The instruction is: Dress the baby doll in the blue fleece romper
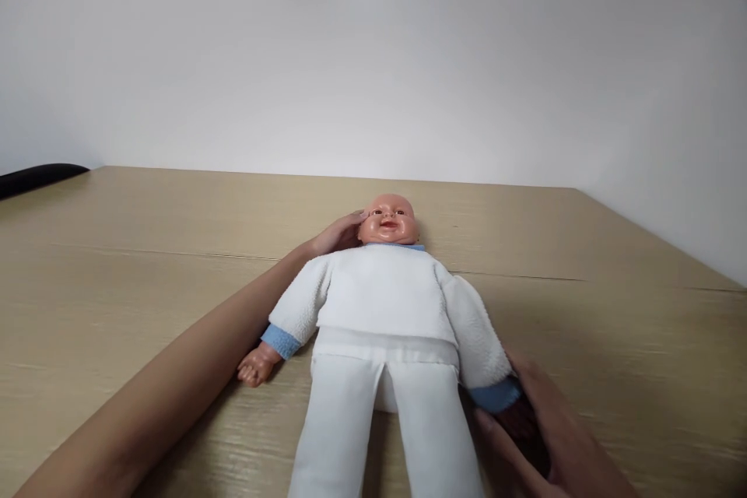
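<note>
A baby doll (388, 288) in a white top, white trousers and blue cuffs lies on its back on the wooden table (145, 280), head away from me. My left hand (337, 233) reaches along the doll's side and cups the side of its head, fingers curved against it. My right hand (540, 424) is down at the lower right, fingers wrapped round the doll's hand just below the blue cuff (495, 395). The doll's other hand (255, 366) rests bare on the table beside my left forearm.
A plain white wall (373, 70) rises behind the table's far edge and along the right side. A dark curved object (35, 175) shows at the far left edge. Ceiling lights are visible at the top.
</note>
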`<action>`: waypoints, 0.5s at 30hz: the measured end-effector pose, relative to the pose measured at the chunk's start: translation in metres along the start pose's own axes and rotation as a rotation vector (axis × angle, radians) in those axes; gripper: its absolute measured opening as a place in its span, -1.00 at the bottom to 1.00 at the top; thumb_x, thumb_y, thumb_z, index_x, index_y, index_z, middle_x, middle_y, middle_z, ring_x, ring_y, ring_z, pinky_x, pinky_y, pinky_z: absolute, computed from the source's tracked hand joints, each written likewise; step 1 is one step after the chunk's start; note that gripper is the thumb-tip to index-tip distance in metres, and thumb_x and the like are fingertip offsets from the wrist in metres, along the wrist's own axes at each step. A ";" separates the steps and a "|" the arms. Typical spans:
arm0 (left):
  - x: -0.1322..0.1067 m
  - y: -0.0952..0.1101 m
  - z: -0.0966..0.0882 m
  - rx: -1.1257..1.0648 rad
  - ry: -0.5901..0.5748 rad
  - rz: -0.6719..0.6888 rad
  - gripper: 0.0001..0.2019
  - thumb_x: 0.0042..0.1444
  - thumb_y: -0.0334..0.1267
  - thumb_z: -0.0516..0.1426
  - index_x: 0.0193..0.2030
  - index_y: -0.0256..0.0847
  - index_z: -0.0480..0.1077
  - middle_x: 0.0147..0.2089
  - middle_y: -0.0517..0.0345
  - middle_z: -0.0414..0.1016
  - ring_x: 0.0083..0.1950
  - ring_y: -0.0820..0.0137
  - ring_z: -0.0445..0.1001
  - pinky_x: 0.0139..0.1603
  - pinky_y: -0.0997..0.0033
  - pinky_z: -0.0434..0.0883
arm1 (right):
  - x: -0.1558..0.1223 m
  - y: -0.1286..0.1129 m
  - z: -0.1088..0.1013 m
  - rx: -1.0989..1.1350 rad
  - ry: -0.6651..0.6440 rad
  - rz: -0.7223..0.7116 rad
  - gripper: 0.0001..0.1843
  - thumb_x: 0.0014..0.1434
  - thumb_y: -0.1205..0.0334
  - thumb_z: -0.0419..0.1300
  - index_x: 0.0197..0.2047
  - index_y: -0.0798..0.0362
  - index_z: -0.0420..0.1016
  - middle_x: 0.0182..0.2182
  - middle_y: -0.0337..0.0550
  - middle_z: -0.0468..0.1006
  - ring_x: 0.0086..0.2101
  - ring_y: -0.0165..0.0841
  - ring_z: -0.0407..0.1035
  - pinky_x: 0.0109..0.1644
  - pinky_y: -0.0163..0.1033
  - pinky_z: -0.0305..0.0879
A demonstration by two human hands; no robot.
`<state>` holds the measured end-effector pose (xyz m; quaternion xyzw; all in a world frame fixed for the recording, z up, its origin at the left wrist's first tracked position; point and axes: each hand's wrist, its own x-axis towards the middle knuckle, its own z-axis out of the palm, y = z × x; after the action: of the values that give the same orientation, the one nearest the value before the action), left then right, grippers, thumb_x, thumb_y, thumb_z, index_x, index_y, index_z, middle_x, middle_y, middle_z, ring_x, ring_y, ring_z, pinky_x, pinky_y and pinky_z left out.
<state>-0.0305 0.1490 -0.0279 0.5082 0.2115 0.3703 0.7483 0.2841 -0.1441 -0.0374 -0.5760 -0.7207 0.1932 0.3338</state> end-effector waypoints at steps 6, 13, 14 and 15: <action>-0.008 -0.006 -0.004 0.157 0.200 0.115 -0.30 0.25 0.13 0.39 0.41 -0.22 0.49 0.44 -0.18 0.54 0.49 -0.09 0.46 0.56 -0.06 0.30 | 0.004 -0.008 0.002 0.015 0.039 -0.009 -0.40 0.42 -0.06 0.25 0.46 -0.15 0.39 0.27 0.03 0.64 0.17 0.05 0.60 0.21 0.07 0.64; -0.082 -0.001 -0.003 0.322 0.386 0.169 -0.32 0.21 0.09 0.42 0.37 -0.20 0.51 0.55 -0.19 0.41 0.59 -0.06 0.33 0.62 0.00 0.22 | 0.011 0.001 0.015 0.016 0.067 -0.038 -0.39 0.46 -0.01 0.17 0.48 -0.02 0.31 0.27 0.16 0.56 0.27 0.09 0.46 0.41 0.29 0.40; -0.096 0.001 0.001 0.354 0.405 0.165 -0.34 0.23 0.10 0.41 0.35 -0.20 0.53 0.52 -0.18 0.44 0.58 -0.05 0.35 0.61 0.02 0.22 | 0.013 0.004 0.017 0.020 0.081 -0.043 -0.36 0.46 -0.02 0.17 0.50 -0.01 0.27 0.31 0.18 0.52 0.31 0.09 0.42 0.44 0.31 0.35; -0.109 0.001 0.005 0.384 0.428 0.164 -0.37 0.24 0.12 0.39 0.33 -0.20 0.54 0.50 -0.17 0.47 0.56 -0.04 0.36 0.60 0.04 0.23 | 0.014 0.005 0.019 0.029 0.107 -0.041 -0.32 0.45 -0.02 0.18 0.53 0.00 0.22 0.36 0.20 0.47 0.36 0.09 0.37 0.48 0.33 0.29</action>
<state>-0.0968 0.0618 -0.0310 0.5664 0.3889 0.4812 0.5445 0.2729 -0.1273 -0.0510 -0.5660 -0.7105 0.1655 0.3840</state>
